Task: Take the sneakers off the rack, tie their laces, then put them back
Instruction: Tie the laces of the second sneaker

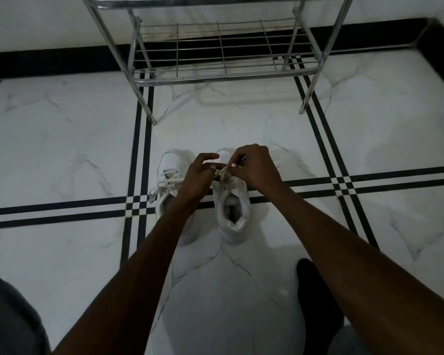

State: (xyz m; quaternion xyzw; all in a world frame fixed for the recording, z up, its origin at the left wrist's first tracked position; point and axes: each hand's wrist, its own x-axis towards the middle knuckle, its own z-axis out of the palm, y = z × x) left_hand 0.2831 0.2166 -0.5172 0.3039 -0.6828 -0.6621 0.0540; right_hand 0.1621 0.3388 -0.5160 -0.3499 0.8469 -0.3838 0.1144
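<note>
1. Both sneakers sit on the marble floor (241,129) in front of the empty metal rack (223,60); the left hand (198,178) and right hand (256,167) pinch the laces (224,174) of the right sneaker (232,213)
2. A loop could slip from the pinched fingers, leaving a slack knot
3. The left sneaker (168,175), its laces looking loose, lies under the left forearm and could be nudged along the floor

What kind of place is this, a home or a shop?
Probably a home, maybe an entry or hallway: a metal shoe rack against the wall, a marble-look tiled floor, and one pair of white sneakers being laced.
</note>
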